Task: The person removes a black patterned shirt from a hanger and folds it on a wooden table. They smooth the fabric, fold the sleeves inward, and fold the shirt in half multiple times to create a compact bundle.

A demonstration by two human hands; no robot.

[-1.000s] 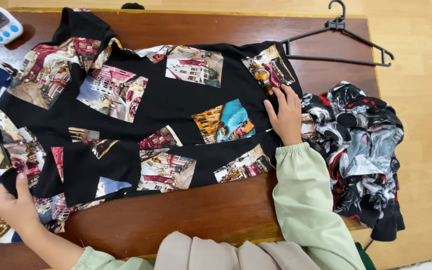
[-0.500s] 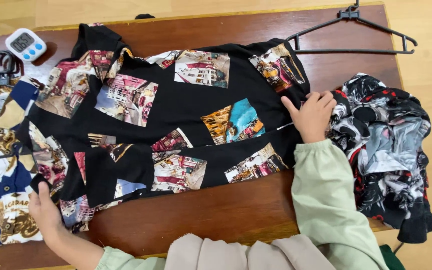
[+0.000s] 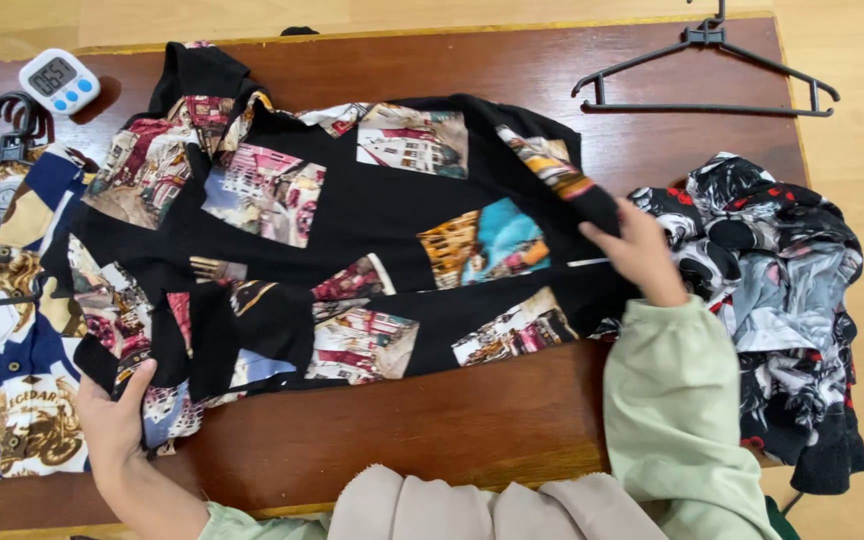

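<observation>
A black shirt (image 3: 352, 230) printed with colourful picture patches lies spread across the brown wooden table (image 3: 432, 430). My right hand (image 3: 637, 250) grips the shirt's right edge, where a strip of cloth is lifted and folded over toward the middle. At the near left, my left hand (image 3: 112, 425) holds the shirt's lower left corner. Both arms wear pale green sleeves.
A crumpled black, grey and red garment (image 3: 782, 300) is heaped at the right table edge. A navy and cream printed shirt (image 3: 2, 330) on black hangers lies at the left. A white digital timer (image 3: 59, 80) sits far left, a black hanger (image 3: 707, 70) far right.
My right hand has taken hold of the shirt's right edge and lifted it. My left hand stays at the lower left corner. The camera view has shifted.
</observation>
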